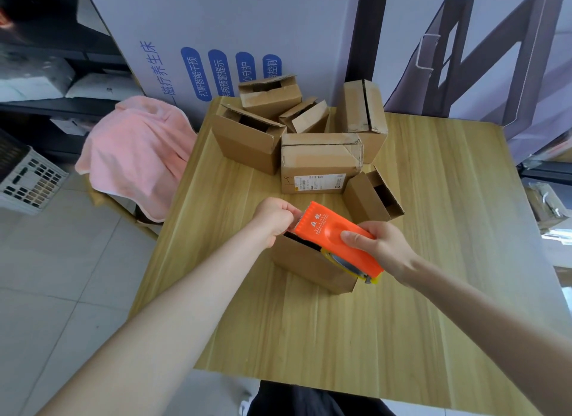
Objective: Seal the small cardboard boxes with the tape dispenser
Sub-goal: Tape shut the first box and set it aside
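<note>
Head view, right hand (382,245) fingers clamped on orange tape dispenser (337,236) hiding box (312,265) top, left hand (274,219) fingers pinched at its serrated edge

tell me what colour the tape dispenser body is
Bright orange, with a yellow tape roll beneath; the tape dispenser shows clearly in the head view, held in the right hand.
</note>
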